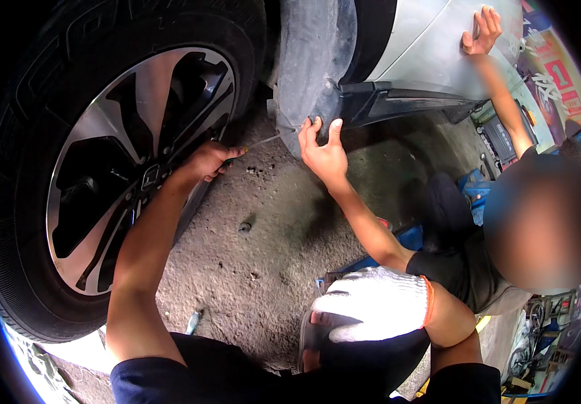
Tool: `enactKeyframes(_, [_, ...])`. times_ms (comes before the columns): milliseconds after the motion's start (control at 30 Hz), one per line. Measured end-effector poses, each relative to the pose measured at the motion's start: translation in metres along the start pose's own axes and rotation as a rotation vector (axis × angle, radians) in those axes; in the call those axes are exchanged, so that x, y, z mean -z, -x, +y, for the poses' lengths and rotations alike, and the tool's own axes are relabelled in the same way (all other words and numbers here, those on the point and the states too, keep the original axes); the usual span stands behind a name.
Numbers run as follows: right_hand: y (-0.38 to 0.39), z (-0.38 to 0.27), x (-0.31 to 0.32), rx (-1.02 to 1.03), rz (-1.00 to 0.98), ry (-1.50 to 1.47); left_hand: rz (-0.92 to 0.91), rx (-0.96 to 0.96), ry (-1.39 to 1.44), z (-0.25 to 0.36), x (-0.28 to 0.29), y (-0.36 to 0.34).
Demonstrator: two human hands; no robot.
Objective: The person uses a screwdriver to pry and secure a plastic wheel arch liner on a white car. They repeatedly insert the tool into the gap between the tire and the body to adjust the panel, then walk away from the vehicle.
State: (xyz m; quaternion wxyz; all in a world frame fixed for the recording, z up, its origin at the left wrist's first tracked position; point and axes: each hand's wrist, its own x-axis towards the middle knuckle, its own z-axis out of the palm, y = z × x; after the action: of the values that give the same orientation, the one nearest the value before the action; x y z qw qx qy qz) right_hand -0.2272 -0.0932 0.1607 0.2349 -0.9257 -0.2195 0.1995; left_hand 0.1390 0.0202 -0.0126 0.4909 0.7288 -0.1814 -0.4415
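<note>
At the left stands a large black tyre on a silver-and-black alloy wheel (150, 74), which looks heavy and rigid. Just right of its spokes, the left hand (213, 161) is closed around the handle of a thin, straight tool with a metal shaft (264, 141). The tool, held above the rough grey concrete floor (236, 269), points right to the lower corner of a grey, dusty plastic wheel-arch liner (307, 60); whether its tip touches is too small to tell. It should be light and stiff, best gripped by the handle, as the bare shaft may slip. The liner looks thin and springy, easy to flex but liable to crack at its edge; its lower corner offers a hold, and a co-worker's bare hand (324, 155) touches it there. Farther right and nearer, the right hand (378, 303), in a white knitted glove with an orange cuff, lies over dark trousers, fingers extended; its palm is hidden, so I cannot tell whether it holds anything.
</note>
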Motion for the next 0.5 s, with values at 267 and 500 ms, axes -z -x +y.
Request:
enactKeyframes(267, [-0.002,-0.007,-0.003,0.008,0.016,0.000,0.058,-0.204,0.056,-0.021,-0.006,-0.004])
enactKeyframes(500, [-0.015,-0.015,0.002,-0.057,-0.065,0.005,0.182,-0.356,-0.097,-0.044,-0.003,-0.029])
